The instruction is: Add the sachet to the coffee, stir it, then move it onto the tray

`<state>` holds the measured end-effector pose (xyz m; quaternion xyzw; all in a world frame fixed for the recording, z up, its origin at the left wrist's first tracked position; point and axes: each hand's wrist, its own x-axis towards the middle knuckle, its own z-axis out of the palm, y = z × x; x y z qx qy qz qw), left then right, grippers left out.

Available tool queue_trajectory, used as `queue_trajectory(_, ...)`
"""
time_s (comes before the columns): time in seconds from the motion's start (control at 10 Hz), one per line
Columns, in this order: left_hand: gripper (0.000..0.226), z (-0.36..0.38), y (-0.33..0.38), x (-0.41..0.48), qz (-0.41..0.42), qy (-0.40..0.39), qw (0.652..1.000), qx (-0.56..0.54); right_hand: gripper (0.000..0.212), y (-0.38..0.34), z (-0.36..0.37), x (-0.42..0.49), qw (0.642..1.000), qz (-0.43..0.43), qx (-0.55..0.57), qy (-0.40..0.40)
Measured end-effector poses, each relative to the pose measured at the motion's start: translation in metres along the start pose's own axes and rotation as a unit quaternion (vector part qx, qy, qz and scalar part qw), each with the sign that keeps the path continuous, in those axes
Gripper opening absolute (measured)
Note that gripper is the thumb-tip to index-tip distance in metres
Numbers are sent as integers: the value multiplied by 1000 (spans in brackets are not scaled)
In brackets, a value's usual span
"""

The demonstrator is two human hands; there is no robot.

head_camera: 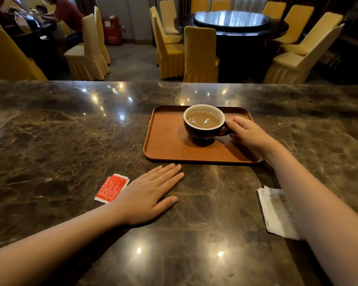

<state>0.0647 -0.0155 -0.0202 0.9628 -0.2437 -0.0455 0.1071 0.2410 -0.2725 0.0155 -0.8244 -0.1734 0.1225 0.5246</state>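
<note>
My right hand (pixel 246 134) has the handle of the dark coffee cup (pixel 204 124), which sits on the brown tray (pixel 165 141) full of milky coffee. My left hand (pixel 148 195) lies flat on the marble counter (pixel 50 131), touching the red sachet (pixel 111 188). White napkin (pixel 274 211) sits partly under my right forearm.

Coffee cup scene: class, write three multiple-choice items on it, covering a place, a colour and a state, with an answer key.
1. Where does the coffee cup stand?
A. on the tray
B. on the napkin
C. on a chair

2. What colour is the sachet?
A. blue
B. red
C. green

3. What is the left hand doing?
A. lying flat on the counter
B. holding a spoon
C. lifting the tray

Key: 1 A, the cup sits inside the tray's rim, its handle in the right hand; 2 B, its printed face is red; 3 A, fingers spread, empty.
</note>
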Motion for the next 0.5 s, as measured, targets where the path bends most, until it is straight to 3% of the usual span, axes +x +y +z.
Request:
queue_trajectory(0.1, 59, -1, 0, 0, 1, -1, 1000, 6, 23, 0, 2, 0, 999, -4, -39, 25)
queue_trajectory(0.3, 60, -1, -1, 0, -1, 4, 1000, 7, 22, 0, 4, -3, 999, 34, 13, 37)
queue_trajectory(0.4, 61, 1, -2, 0, 0, 12, 1000, 2, 26, 2, 5, -7, 995, 32, -12, 90)
queue_trajectory(0.5, 62, -3, -3, 0, 5, 5, 1000, -11, 30, 3, 8, -26, 978, 20, -41, 203)
